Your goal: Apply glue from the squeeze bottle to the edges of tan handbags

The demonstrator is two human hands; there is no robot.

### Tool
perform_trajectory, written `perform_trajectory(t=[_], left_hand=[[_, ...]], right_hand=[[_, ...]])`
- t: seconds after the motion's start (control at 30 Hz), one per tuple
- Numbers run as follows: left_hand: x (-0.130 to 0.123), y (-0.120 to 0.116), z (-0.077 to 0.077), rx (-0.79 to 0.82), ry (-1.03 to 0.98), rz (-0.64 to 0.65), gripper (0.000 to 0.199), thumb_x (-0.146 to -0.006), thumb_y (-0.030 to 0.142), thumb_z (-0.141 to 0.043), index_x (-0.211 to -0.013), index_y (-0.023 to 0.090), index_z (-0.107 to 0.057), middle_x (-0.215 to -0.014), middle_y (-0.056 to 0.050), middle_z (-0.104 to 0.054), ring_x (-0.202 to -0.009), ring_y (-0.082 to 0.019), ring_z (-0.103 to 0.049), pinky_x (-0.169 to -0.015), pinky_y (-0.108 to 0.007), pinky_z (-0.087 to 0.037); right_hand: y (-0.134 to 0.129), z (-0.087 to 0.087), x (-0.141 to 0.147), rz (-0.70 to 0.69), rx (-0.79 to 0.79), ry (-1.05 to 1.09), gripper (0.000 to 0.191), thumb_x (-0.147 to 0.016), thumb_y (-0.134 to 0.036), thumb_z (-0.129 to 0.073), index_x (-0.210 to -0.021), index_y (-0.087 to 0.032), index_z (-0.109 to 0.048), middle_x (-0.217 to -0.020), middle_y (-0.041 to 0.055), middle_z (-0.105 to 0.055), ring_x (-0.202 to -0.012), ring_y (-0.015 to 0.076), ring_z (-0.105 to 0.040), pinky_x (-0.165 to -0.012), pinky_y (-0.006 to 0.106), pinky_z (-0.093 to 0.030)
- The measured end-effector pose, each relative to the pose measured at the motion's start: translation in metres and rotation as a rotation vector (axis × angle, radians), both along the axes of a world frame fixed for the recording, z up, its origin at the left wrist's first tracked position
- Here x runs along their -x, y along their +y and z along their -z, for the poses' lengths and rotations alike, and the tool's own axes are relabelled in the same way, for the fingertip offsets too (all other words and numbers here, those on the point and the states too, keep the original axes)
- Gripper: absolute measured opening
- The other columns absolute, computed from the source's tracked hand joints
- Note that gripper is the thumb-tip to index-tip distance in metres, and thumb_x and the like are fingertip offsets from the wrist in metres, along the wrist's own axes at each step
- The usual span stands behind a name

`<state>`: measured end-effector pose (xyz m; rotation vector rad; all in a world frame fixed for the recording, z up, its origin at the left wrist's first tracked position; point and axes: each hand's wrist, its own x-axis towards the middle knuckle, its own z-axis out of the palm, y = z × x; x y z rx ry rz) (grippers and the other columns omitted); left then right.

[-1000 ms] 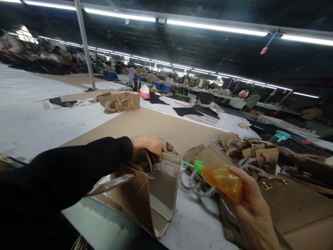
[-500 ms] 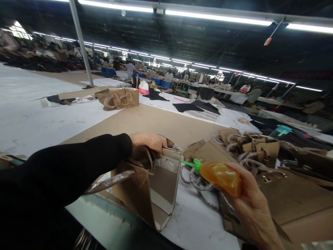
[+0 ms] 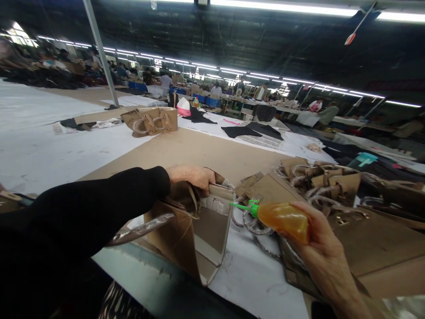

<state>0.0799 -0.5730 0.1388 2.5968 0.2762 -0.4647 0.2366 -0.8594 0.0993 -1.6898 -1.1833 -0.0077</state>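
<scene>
A tan handbag (image 3: 171, 241) lies at the near edge of the table, its open side facing right and its pale lining showing. My left hand (image 3: 195, 177) grips the bag's upper edge, with some fingers hidden inside. In my right hand (image 3: 318, 235) is a squeeze bottle (image 3: 283, 220) of amber liquid, held on its side. Its green nozzle (image 3: 244, 207) points left, with the tip at or very near the bag's upper right edge; contact cannot be made out. A plastic-wrapped handle (image 3: 142, 229) sticks out beneath my left forearm.
Several tan bags and pieces (image 3: 345, 184) are heaped at the right. Another tan handbag (image 3: 169, 120) stands farther back, near dark cut pieces (image 3: 239, 131). A metal post (image 3: 101, 55) rises at the back left. People work at distant tables.
The camera view has tilted slightly, shifting the background upward. My left hand still grips the bag, and the nozzle stays by its edge with little visible movement.
</scene>
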Motion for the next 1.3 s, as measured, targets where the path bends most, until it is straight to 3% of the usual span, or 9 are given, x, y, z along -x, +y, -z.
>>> perform_trajectory(t=[0.2,0.47,0.73,0.9,1.3], left_hand=[[-0.002,0.002,0.004,0.031,0.024,0.027,0.017,-0.064,0.021,-0.060,-0.077,0.015,-0.071,-0.063,0.001,-0.059,-0.057,-0.012,-0.048,-0.050,-0.023,-0.035],[-0.001,0.003,0.010,0.054,0.021,-0.007,0.021,-0.064,0.023,-0.062,-0.081,0.015,-0.071,-0.063,0.000,-0.061,-0.055,-0.012,-0.050,-0.050,-0.023,-0.037],[-0.003,-0.002,0.006,-0.027,0.031,0.025,0.014,-0.067,0.021,-0.062,-0.075,0.014,-0.071,-0.061,0.000,-0.059,-0.054,-0.012,-0.048,-0.051,-0.024,-0.037],[-0.002,-0.010,0.001,-0.034,0.055,-0.009,0.020,-0.067,0.019,-0.060,-0.082,0.013,-0.072,-0.066,-0.002,-0.062,-0.056,-0.013,-0.051,-0.053,-0.025,-0.040],[-0.002,-0.015,0.003,-0.059,0.063,-0.026,0.020,-0.068,0.019,-0.060,-0.084,0.015,-0.072,-0.067,0.000,-0.064,-0.060,-0.012,-0.053,-0.054,-0.022,-0.039]], right_hand=[[-0.002,0.003,-0.001,-0.035,0.020,-0.032,0.041,-0.076,-0.044,-0.076,-0.112,-0.030,-0.062,-0.115,0.0048,-0.063,-0.093,0.0285,-0.064,-0.079,0.035,-0.054],[-0.015,0.014,0.004,-0.130,0.103,-0.020,0.038,-0.085,-0.034,-0.070,-0.120,-0.033,-0.057,-0.116,0.0011,-0.062,-0.098,0.0233,-0.063,-0.082,0.027,-0.051],[-0.019,0.013,0.014,-0.126,0.111,-0.095,0.032,-0.080,-0.038,-0.071,-0.110,-0.031,-0.064,-0.105,0.0018,-0.067,-0.087,0.0246,-0.067,-0.074,0.029,-0.055],[-0.028,0.029,0.016,-0.157,0.154,-0.076,0.035,-0.082,-0.034,-0.071,-0.115,-0.032,-0.060,-0.104,0.0012,-0.066,-0.084,0.0229,-0.066,-0.069,0.026,-0.055],[-0.047,0.053,0.020,-0.193,0.248,0.014,0.038,-0.083,-0.031,-0.070,-0.119,-0.032,-0.058,-0.116,0.0013,-0.063,-0.096,0.0252,-0.064,-0.080,0.029,-0.052]])
